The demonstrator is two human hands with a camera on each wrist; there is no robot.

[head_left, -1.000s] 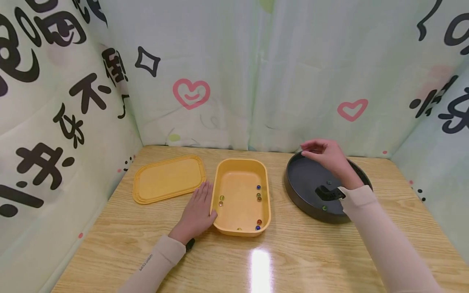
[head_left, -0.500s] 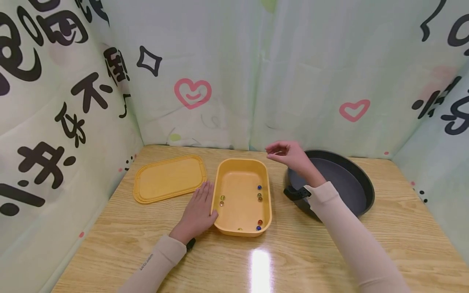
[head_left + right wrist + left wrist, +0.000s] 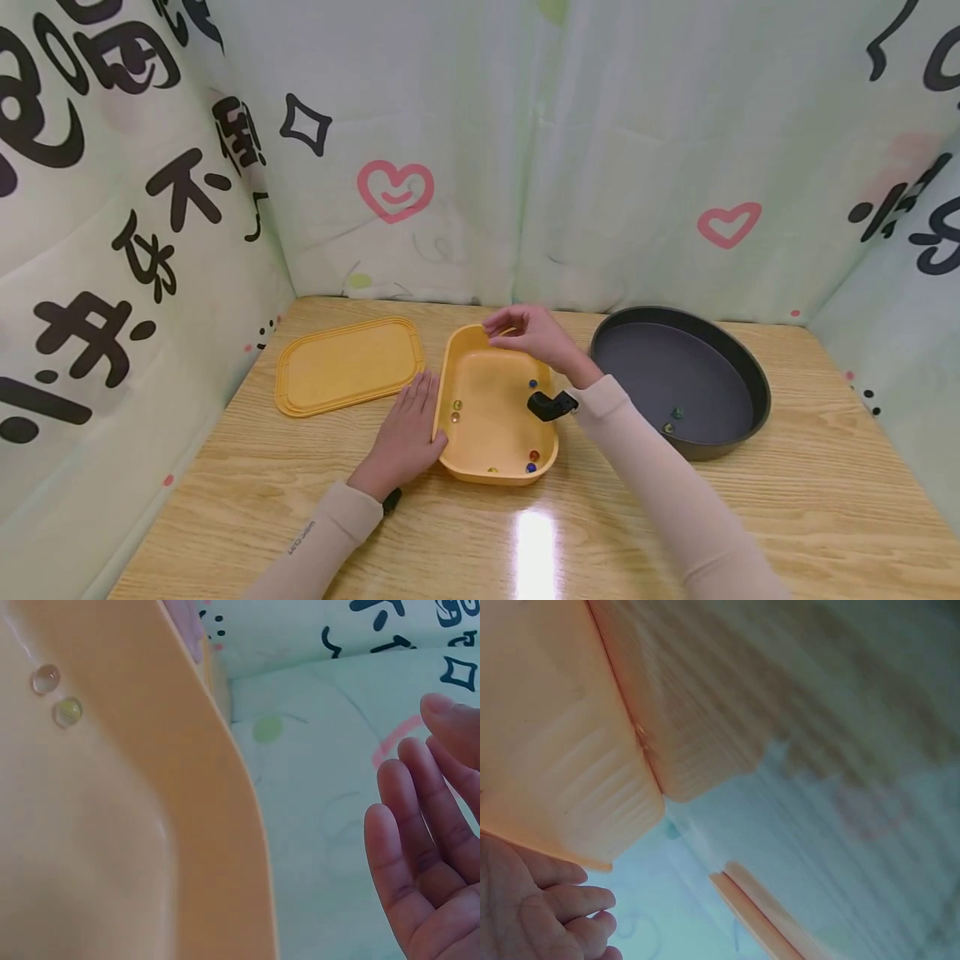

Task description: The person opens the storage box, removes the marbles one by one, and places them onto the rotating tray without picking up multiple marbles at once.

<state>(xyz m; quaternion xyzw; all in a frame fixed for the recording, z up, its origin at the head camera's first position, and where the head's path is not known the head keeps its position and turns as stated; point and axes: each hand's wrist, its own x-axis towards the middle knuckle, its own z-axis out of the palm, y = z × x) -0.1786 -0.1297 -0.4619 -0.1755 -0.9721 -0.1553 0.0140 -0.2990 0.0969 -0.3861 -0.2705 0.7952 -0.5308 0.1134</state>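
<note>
A yellow plastic box point(image 3: 491, 375) holds several glass marbles, among them a blue marble point(image 3: 533, 383) and a red marble point(image 3: 534, 456). My left hand point(image 3: 405, 429) lies with straight fingers along the box's left side, its thumb at the rim. My right hand point(image 3: 534, 336) is over the far right part of the box, fingers bent and thumb near the index finger. In the right wrist view the hand point(image 3: 427, 840) shows no marble; I cannot tell whether one is hidden between thumb and index. Two marbles point(image 3: 672, 420) lie in the dark round pan point(image 3: 675, 375).
The yellow lid point(image 3: 348, 367) lies flat on the wooden table point(image 3: 622, 533), left of the box. On the right stands the pan with its raised rim. Patterned curtains point(image 3: 600, 167) close off the back and both sides.
My right hand has moved left from above the pan to above the box, uncovering the pan. The left hand stays at the box's side.
</note>
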